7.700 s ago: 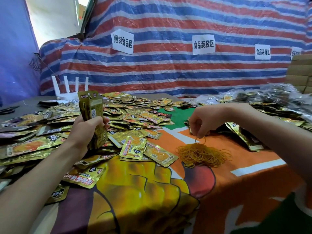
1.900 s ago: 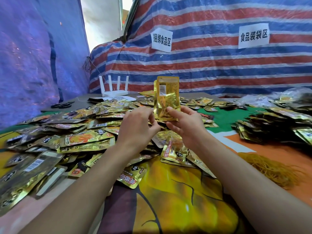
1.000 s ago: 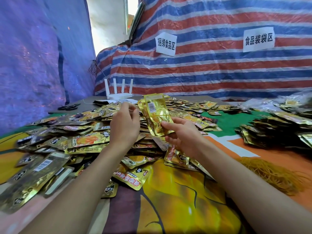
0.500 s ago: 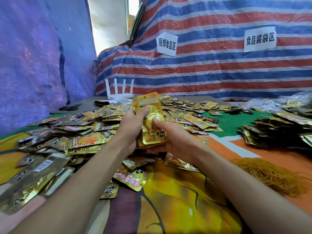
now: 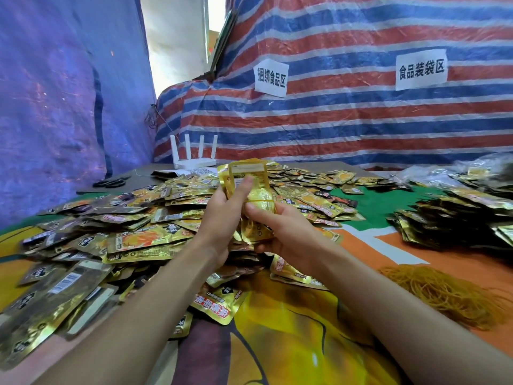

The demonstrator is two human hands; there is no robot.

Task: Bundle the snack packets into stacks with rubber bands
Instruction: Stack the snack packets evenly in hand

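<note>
Lower right: loose rubber-band heap (image 5: 444, 293). Centre frame: left hand (image 5: 222, 215) curled round gold packet stack (image 5: 251, 170), thumb pressed on its face; right hand (image 5: 280, 232) gripping lower end, one rubber band (image 5: 261, 200) stretched across. Likely risk — band snapping off, or slick foil fanning out if grip slackens.

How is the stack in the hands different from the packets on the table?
The held stack stands upright; the loose packets lie flat. The held stack is pressed together with a rubber band across it; the loose packets are scattered, unbanded. Both are shiny gold.
</note>
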